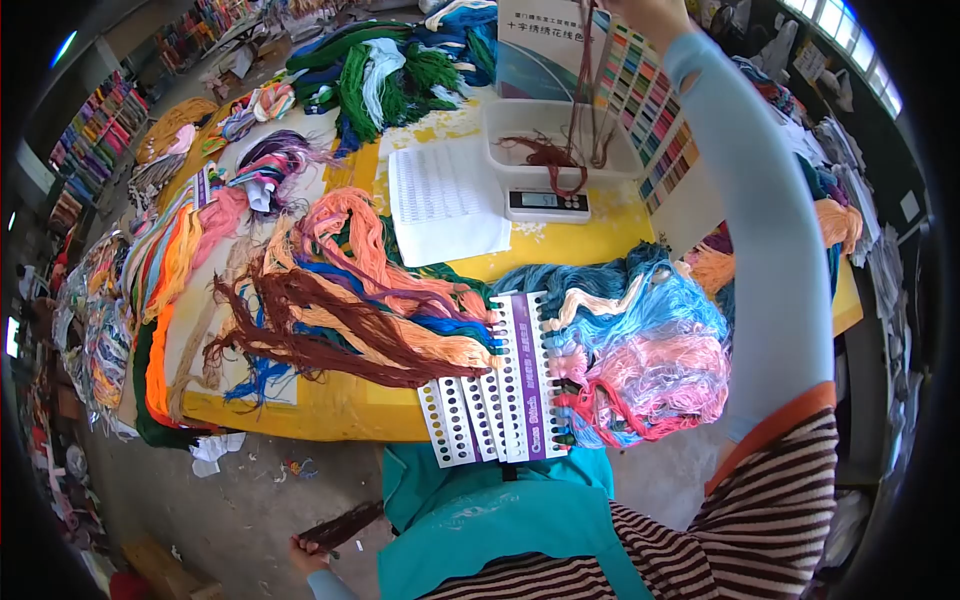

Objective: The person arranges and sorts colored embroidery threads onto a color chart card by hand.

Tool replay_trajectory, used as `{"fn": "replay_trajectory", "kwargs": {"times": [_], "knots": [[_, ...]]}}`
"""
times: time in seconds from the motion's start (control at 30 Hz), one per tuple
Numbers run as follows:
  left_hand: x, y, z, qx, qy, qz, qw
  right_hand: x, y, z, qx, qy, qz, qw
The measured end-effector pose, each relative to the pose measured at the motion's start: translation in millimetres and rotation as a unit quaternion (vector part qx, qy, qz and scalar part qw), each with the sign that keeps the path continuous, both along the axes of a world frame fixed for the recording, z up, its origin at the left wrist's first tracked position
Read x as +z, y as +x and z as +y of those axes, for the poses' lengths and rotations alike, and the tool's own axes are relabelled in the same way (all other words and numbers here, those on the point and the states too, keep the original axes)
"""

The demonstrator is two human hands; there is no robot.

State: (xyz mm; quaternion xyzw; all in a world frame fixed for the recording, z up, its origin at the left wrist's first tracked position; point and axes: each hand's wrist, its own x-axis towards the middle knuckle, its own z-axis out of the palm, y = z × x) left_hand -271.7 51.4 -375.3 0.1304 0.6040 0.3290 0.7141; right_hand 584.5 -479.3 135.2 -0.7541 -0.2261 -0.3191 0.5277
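My right hand (655, 18) is raised at the top edge, its fingertips partly cut off, closed on reddish-brown embroidery thread (583, 85). The strands hang down into a white plastic tub (612, 168), where more of the thread lies, and one loop droops over the front rim. The tub rests on a small digital scale (548, 205) with a lit display. Low at the left, beside my apron, my left hand (305, 555) is closed around a dark brown thread hank (345, 524). White punched thread cards (520, 385) lie at the table's front edge with colored skeins looped through the holes.
A printed sheet (440, 205) lies left of the scale on the yellow table (340, 415). A color chart (650, 110) stands behind the tub. Green and white skeins (375, 80) lie at the back, orange ones (165, 275) at the left. Pink and blue thread (660, 350) bunches at right.
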Motion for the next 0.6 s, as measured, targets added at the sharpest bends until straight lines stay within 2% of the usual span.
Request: {"fn": "replay_trajectory", "kwargs": {"times": [0.07,0.1,0.17,0.23,0.27,0.33,0.37,0.4,0.47,0.5,0.6], "knots": [[-3,10,-2,-0.01,-0.005,-0.007,1.0,-73,13,-18,0.014,-0.185,0.166,0.968],[1,20,-6,-0.019,-0.01,-0.014,1.0,-85,-35,-7,-0.072,-0.306,0.168,0.934],[6,38,-10,-0.029,-0.018,-0.018,0.999,-144,-25,-24,-0.079,-0.513,0.008,0.855],[11,54,-13,-0.077,-0.024,-0.034,0.996,-162,-65,-19,-0.122,-0.525,0.054,0.84],[20,69,-20,-0.07,-0.015,-0.01,0.997,-166,-76,-15,-0.122,-0.525,0.057,0.84],[20,78,-18,-0.086,-0.018,-0.018,0.996,-173,-92,-8,-0.174,-0.413,0.092,0.889],[18,82,-18,-0.101,-0.021,-0.029,0.994,-178,-101,-8,-0.153,-0.385,0.083,0.906],[16,85,-19,-0.113,-0.006,-0.019,0.993,-183,-108,-10,-0.153,-0.385,0.086,0.906],[15,91,-20,-0.124,-0.005,-0.022,0.992,-194,-124,-16,-0.088,-0.413,0.051,0.905],[14,94,-21,-0.135,-0.003,-0.027,0.991,-199,-134,-19,-0.079,-0.445,0.06,0.89],[14,100,-25,-0.135,-0.018,-0.029,0.99,-203,-168,-30,-0.045,-0.418,0.061,0.905]]}}
